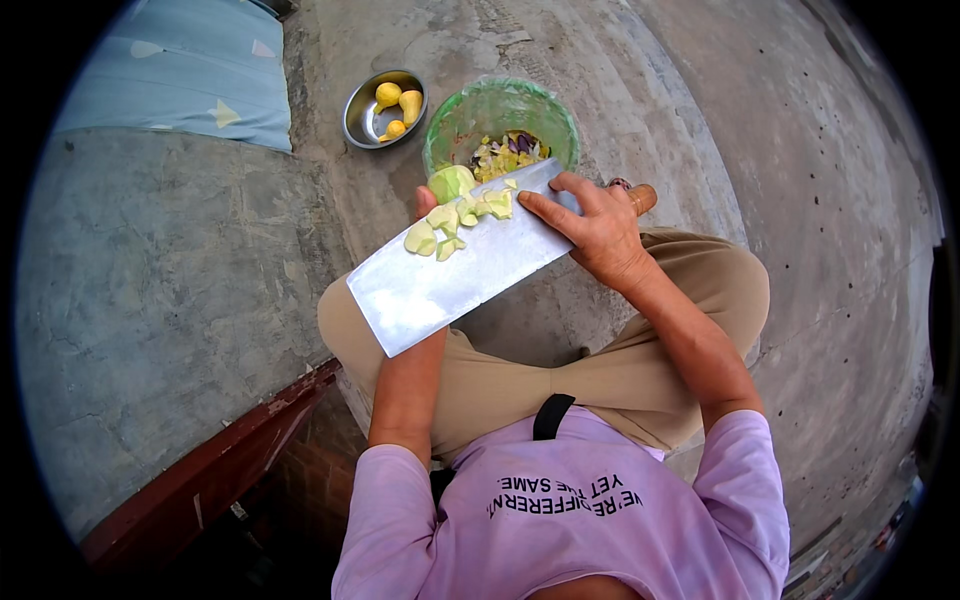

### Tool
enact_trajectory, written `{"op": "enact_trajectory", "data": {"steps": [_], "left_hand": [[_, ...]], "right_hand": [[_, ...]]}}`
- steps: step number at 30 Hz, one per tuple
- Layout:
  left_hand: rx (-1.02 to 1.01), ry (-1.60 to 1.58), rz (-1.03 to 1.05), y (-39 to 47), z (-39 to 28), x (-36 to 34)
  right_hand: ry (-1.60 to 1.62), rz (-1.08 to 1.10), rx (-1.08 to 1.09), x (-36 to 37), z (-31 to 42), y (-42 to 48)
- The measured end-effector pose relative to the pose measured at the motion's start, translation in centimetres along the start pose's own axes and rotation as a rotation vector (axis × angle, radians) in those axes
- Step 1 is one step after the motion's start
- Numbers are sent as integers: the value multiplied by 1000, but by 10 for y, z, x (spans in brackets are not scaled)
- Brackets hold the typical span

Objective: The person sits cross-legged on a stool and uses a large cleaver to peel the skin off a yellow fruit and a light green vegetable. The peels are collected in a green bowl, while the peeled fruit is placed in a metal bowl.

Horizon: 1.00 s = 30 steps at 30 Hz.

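Note:
My right hand [607, 225] grips a broad cleaver [465, 289], its fingers spread over the blade near the wooden handle [643, 199]. The blade lies tilted across my lap area, and several thin, pale green vegetable slices [444, 219] rest on its upper face. Beyond the cutting edge shows a rounded pale green vegetable [451, 183]. My left hand [425, 202] holds it from below and behind; most of that hand is hidden by the blade. Just past the blade stands a green basin [501, 94] with a clear plastic liner, holding chopped yellow, white and purple pieces [510, 154].
Left of the basin sits a metal bowl [358, 137] with yellow squashes [410, 106]. A blue patterned cloth [202, 67] covers part of a raised grey surface [172, 247] at left, edged dark red. Concrete floor [795, 187] extends to the right.

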<state>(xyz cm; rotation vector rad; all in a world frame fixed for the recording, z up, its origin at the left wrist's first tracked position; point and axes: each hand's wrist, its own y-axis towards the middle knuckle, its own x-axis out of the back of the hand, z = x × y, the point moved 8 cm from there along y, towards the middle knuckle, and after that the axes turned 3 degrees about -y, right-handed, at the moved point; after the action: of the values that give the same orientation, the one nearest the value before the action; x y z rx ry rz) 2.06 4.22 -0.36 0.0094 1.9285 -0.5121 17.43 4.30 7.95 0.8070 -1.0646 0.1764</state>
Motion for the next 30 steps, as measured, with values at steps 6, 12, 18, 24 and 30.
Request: {"op": "enact_trajectory", "data": {"steps": [6,12,18,24,30], "left_hand": [[-43,23,-66,-2,-3,6],[-90,39,-137,-5,-6,12],[-192,20,-200,-11,-13,23],[-38,-243,783,-24,1,-56],[-56,-358,190,-3,-3,0]], "right_hand": [[-10,2,6,0,0,1],[-44,7,-7,-5,-6,-1],[-56,5,-16,-7,-9,-1],[-67,26,-30,-10,-11,-2],[-25,50,-80,-14,-19,-3]]}}
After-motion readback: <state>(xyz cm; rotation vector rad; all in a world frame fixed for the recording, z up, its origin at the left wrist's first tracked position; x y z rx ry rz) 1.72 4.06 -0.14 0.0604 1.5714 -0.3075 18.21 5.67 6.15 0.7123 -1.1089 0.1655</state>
